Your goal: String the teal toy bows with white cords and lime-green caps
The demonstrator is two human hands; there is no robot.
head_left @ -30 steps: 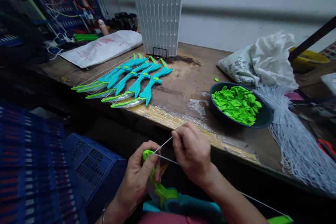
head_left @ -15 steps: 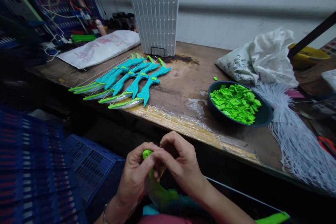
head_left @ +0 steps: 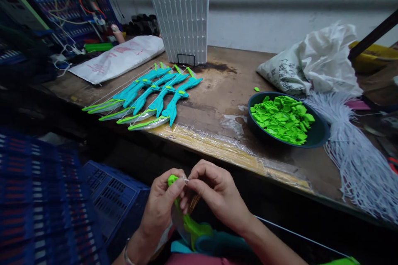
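A green and teal toy bow (head_left: 199, 232) lies across my lap, its green tip between the thumb and fingers of my left hand (head_left: 160, 203). Just to the right of that tip, my right hand (head_left: 217, 192) pinches a bit of white string (head_left: 186, 180). From under my right forearm a length of white string runs toward a green end at the lower right. Part of the bow is hidden behind my hands and arm. On the table, several similar toy bows (head_left: 158, 97) lie side by side.
A dark bowl (head_left: 323, 134) of small green plastic pieces stands at the table's right, beside a bundle of white strings (head_left: 351, 153) and a white sack (head_left: 286, 72). A flat white sack (head_left: 118, 58) and a ribbed grey panel (head_left: 180, 16) are farther back. Blue crates (head_left: 115, 194) stand lower left.
My right hand has drawn slightly away from the bow's tip, and white string now shows between its fingertips and my left hand. The camera view has shifted slightly.
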